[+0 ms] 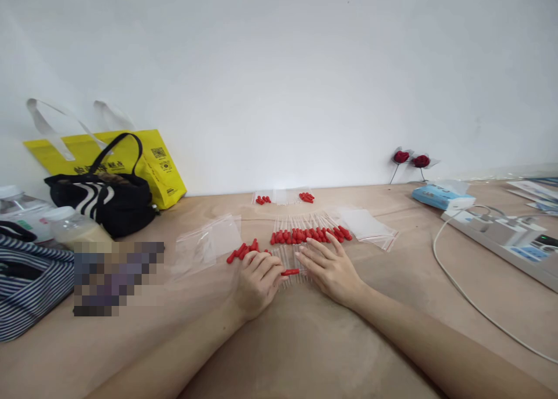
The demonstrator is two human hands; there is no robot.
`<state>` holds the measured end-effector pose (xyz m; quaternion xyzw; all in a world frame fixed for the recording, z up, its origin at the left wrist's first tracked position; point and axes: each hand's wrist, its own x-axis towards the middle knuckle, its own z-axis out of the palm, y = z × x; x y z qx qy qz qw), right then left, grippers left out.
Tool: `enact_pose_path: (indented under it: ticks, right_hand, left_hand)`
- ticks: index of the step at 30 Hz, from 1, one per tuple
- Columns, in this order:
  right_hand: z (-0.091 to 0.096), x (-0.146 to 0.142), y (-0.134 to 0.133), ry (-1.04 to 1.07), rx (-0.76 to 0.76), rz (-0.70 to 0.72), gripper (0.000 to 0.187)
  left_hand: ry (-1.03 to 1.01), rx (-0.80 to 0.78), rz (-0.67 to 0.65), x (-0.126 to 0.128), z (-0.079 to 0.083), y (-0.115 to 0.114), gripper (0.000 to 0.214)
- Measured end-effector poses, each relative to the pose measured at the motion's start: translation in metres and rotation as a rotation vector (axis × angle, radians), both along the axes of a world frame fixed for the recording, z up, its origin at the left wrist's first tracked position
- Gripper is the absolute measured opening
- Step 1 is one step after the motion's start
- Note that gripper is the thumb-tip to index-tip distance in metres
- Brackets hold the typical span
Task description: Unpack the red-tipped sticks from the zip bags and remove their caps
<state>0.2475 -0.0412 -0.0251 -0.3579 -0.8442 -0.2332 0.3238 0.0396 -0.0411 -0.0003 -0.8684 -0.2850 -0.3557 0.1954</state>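
My left hand [258, 284] is closed, its thumb and fingers pinching a red rubber bulb [290, 272] that points to the right. Just across from it my right hand [333, 270] lies with fingers stretched out over a row of thin clear glass tubes [285, 253]. Whether a fingertip grips one of these tubes is hard to make out. Beyond the hands lies a row of glass droppers [300, 236] with red bulbs facing me. Loose red rubber bulbs [242, 251] are heaped beside my left fingers, partly hidden by them.
Clear zip bags [204, 245] lie left, and more zip bags [368, 227] lie right. Another bag with red bulbs [307, 198] is near the wall. A power strip [505, 242] with a white cable and a tissue pack [442, 196] stand right; bags and bottles [78, 230] stand left.
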Motion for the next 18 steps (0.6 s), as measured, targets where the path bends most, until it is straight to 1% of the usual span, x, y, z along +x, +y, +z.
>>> enact_pose_path:
  ticks: [3,7,11,18]
  right_hand:
    - [-0.001,0.001,0.001,-0.029,-0.006,0.018,0.028]
    - [-0.003,0.002,0.0,-0.044,0.02,0.03,0.03]
    - [-0.002,0.0,-0.001,-0.034,0.039,0.042,0.032]
    - [-0.001,-0.002,-0.003,0.026,0.059,0.122,0.021]
  left_hand:
    - [-0.005,-0.012,0.019,0.001,0.0,-0.002,0.014]
    - [-0.021,-0.051,0.007,0.009,-0.004,-0.001,0.016]
    - [-0.047,-0.023,-0.014,0.018,-0.009,0.002,0.017]
    - [-0.054,-0.011,-0.04,0.018,-0.009,0.001,0.018]
